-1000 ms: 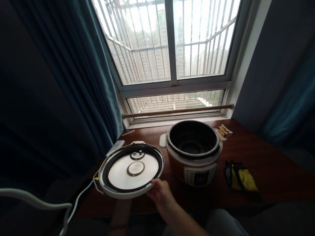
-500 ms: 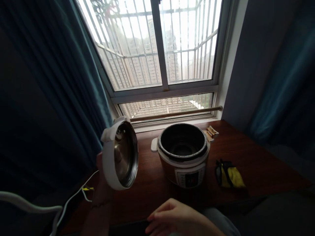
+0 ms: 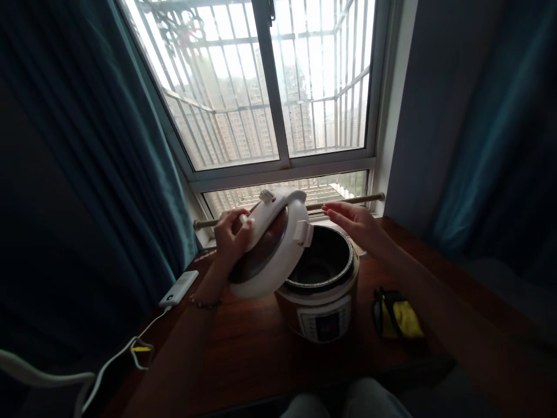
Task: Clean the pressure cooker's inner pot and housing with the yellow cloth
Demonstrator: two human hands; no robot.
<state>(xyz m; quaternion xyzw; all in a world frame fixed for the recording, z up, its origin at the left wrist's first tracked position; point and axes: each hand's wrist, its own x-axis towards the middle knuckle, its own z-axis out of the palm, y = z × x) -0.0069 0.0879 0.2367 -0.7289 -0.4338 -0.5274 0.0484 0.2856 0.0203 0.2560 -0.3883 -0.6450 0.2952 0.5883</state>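
Observation:
My left hand [image 3: 232, 237] is closed around the handle of a white pressure cooker lid [image 3: 282, 264]. The lid is tilted over the left side of the cooker, its outer face with a brownish panel turned toward me. Below it stands the electric pressure cooker [image 3: 319, 325], its dark inner pot [image 3: 333, 252] uncovered on the right. My right hand [image 3: 354, 223] is raised just above the cooker's right rear rim, fingers stretched out, holding nothing. The lid hides the left part of the pot's opening.
A yellow and black pouch [image 3: 398, 313] lies right of the cooker on the brown wooden table [image 3: 243, 354]. At left are a white power bank [image 3: 179, 288] and a white cable [image 3: 111, 360]. Behind stand a barred window [image 3: 243, 104] and a horizontal rail [image 3: 369, 198]; blue curtains hang at both sides.
My left hand has brought the lid rightward from beside the cooker to over it, turning its inner side away. My right hand has risen from the table's front to the cooker's right rear.

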